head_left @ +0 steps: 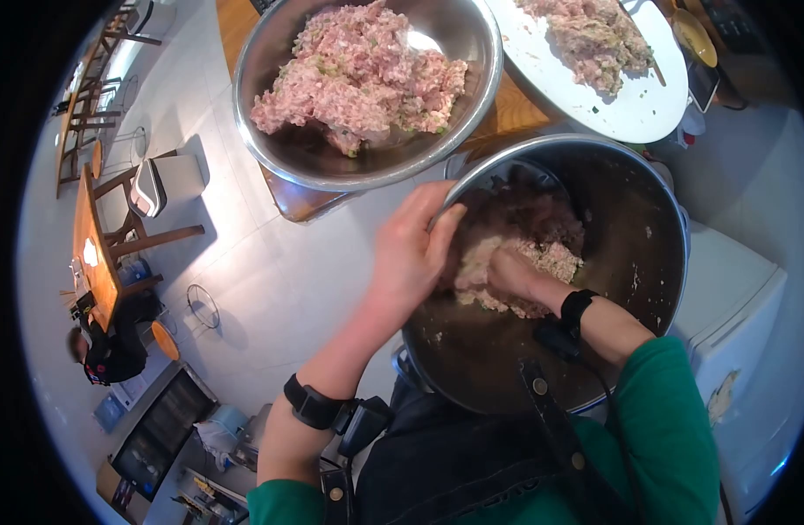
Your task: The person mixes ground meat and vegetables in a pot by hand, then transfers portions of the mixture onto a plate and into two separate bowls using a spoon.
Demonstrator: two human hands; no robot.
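Wide steel bowl (pixel 332 162), upper left: heaped with pink minced meat, parked on the wooden surface (pixel 507 109) within reach. My left hand (pixel 411 254): fingers pressed together and hooked over the rim of the deep dark steel pot (pixel 629 236), likely to stop it sliding. Pale mince lump (pixel 551 258) lies low in the pot, against its near wall. My right hand (pixel 511 276): sunk in that lump to the knuckles; cannot tell whether its fingers are spread or curled. White round plate (pixel 638 105), upper right: more mince, set clear of the pot.
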